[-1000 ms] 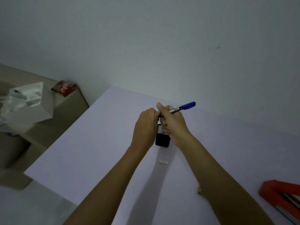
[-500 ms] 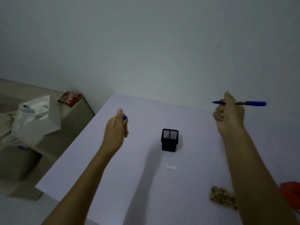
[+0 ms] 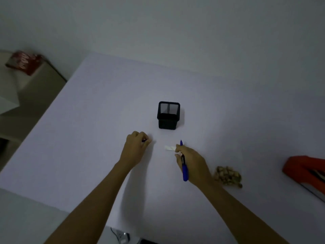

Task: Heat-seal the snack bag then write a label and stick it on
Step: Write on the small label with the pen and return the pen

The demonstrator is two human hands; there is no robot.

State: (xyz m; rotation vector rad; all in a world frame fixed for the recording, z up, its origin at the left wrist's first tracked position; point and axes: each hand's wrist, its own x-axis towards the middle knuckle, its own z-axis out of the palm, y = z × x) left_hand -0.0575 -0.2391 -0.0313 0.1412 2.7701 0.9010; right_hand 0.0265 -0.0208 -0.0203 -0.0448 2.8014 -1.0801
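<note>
Your right hand grips the blue pen, fingers curled round its barrel, the tip pointing away from you and the far end lying back along your palm; the same hand touches the near end of the small white label, which lies flat on the worktop just in front of your knuckles; your left hand is curled too, its fingers pinching a small blue piece that looks like the pen's cap, though it is mostly hidden; the two hands sit near each other, apart, with the label between them; beyond them stands the black mesh pen holder, upright and square, and you can see through its open top to the far wall with nothing showing inside; the snack bag, clear and filled with pale nuts, lies on the worktop just right of your right wrist; the red heat sealer sits at the right edge, partly out of view; off the worktop to the left, a red packet rests on a beige box.
</note>
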